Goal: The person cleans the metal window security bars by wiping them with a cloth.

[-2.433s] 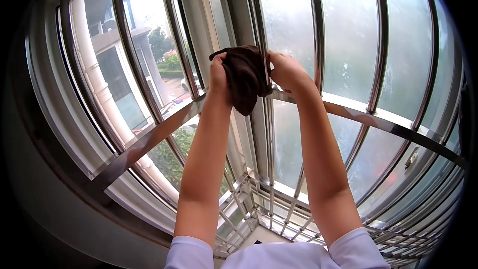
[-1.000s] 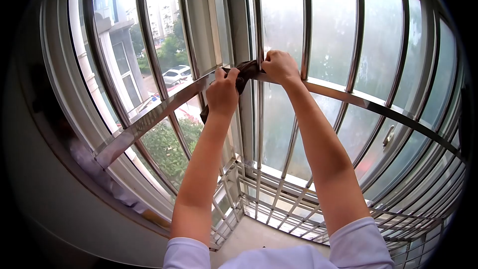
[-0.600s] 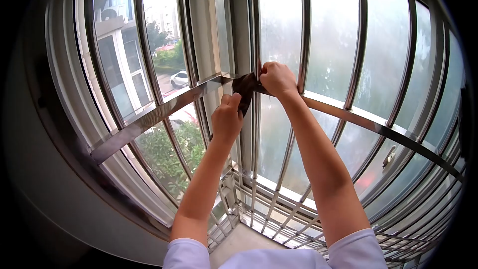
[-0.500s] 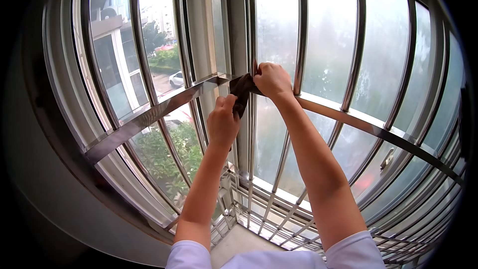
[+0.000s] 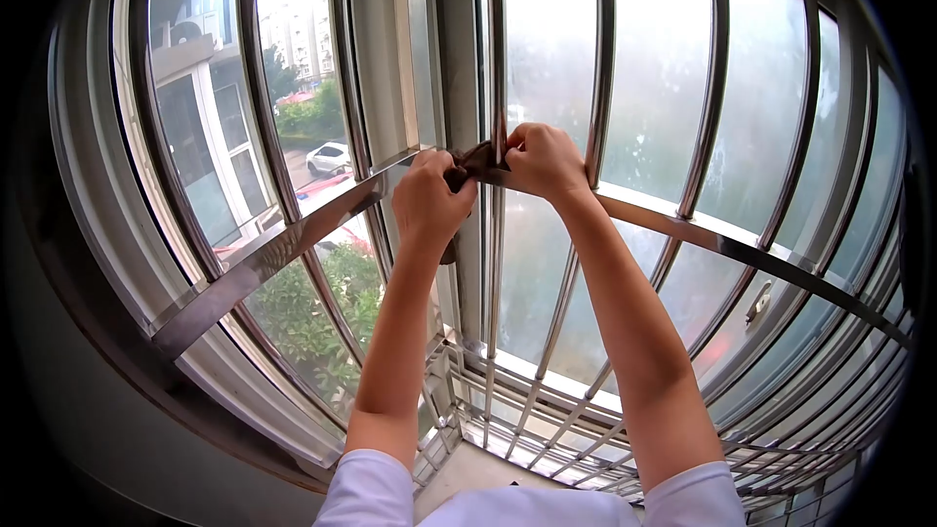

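Steel bars (image 5: 603, 39) stood in front of a frosted pane (image 5: 649, 78) and a clearer window on the left, crossed by a metal rail (image 5: 722, 246), with a green shrub (image 5: 332, 307) and a white car (image 5: 328, 158) partly cut off by the bars outside. The left hand (image 5: 429, 193), fingers closed, pinched a brown cloth (image 5: 475, 158) bunched at the rail's corner, hiding much of it. The right hand (image 5: 542, 158) was curled beside a bar, its fingertips obscured, so I cannot tell whether it gripped the cloth.
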### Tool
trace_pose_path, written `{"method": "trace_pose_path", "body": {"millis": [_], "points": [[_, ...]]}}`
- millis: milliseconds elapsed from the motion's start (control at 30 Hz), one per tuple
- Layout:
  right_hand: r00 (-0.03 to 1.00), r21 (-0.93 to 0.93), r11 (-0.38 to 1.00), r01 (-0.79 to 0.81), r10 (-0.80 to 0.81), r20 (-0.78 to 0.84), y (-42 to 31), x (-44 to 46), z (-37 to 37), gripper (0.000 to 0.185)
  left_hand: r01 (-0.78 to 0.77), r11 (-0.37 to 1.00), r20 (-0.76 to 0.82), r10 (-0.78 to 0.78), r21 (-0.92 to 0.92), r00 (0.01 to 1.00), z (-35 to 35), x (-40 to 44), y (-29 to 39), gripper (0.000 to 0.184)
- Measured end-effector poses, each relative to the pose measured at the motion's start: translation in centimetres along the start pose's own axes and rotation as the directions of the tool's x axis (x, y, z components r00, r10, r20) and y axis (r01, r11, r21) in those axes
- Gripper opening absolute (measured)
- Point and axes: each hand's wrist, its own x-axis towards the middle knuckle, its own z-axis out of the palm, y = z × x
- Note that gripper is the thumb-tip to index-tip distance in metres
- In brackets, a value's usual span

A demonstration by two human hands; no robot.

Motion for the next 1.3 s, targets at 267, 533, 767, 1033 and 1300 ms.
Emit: {"method": "trace_pose_path", "body": {"millis": [267, 533, 767, 1033, 1300], "points": [[0.814, 0.148, 0.878, 0.455, -0.343, -0.470, 0.3, -2.0, 0.3, 0.028, 0.339, 0.085, 0.295, -0.327, -0.937, 0.898, -1.6, -2.2, -2.1, 0.019], [0.779, 0.083, 0.966, 0.243, -0.144, -0.610, 3.4, -5.1, -6.8, 0.034, 0.403, 0.123, 0.384, -0.151, -0.907, 0.911, 1.0, 0.4, 1.8, 0.019], [0.900, 0.319, 0.860, -0.398, 0.298, 0.319, 4.3, -2.5, -9.2, 0.031, 0.455, 0.214, 0.478, 0.069, -0.864, 0.875, 3.4, 2.1, 4.7, 0.020], [0.982, 0.038, 0.989, -0.145, 0.148, -0.115, 4.9, -5.1, -8.7, 0.013, -0.185, 0.951, 0.068, 0.208, -0.249, 0.976, 2.6, 1.8, 7.6, 0.025], [0.979, -0.326, 0.944, 0.042, -0.103, -0.174, 4.0, -9.0, -9.9, 0.010, -0.312, 0.941, 0.162, 0.330, -0.130, 0.930, 1.5, 0.3, 7.9, 0.030]]}}
